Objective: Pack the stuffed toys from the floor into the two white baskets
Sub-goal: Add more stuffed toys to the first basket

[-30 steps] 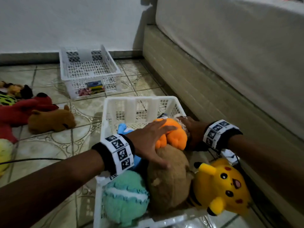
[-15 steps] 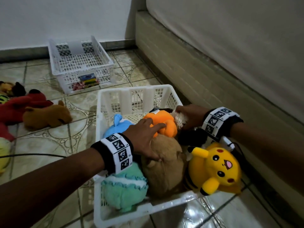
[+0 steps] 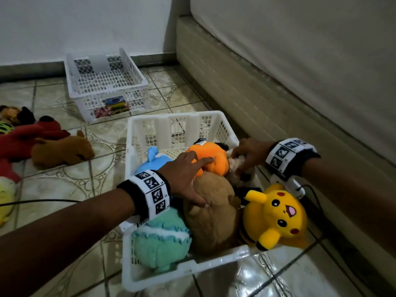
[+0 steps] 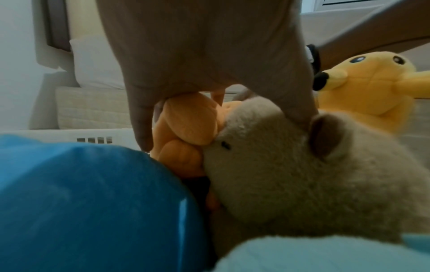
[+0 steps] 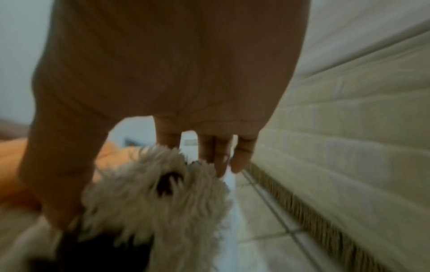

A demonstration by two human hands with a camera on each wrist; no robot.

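The near white basket (image 3: 171,116) holds several toys: a teal one (image 3: 160,243), a tan one (image 3: 214,215), an orange one (image 3: 216,161), a blue one (image 3: 154,161) and a yellow one (image 3: 278,213) leaning over its right corner. My left hand (image 3: 186,174) lies flat with straight fingers, pressing on the orange toy (image 4: 190,125) and the tan toy (image 4: 291,174). My right hand (image 3: 250,153) grips a shaggy white toy (image 5: 151,193) at the basket's right rim, thumb on one side and fingers on the other. The far white basket (image 3: 111,90) stands by the wall.
A red toy (image 3: 25,138), a brown toy (image 3: 62,151) and a yellow one (image 3: 4,196) lie on the tiled floor at left, with a black cable (image 3: 38,201) across it. A bed base (image 3: 257,93) runs along the right. A white power strip (image 3: 295,187) sits beside the basket.
Both hands stay on the same toys in the near basket. The right hand has closed deeper into the shaggy toy, and the head view has shifted a little.
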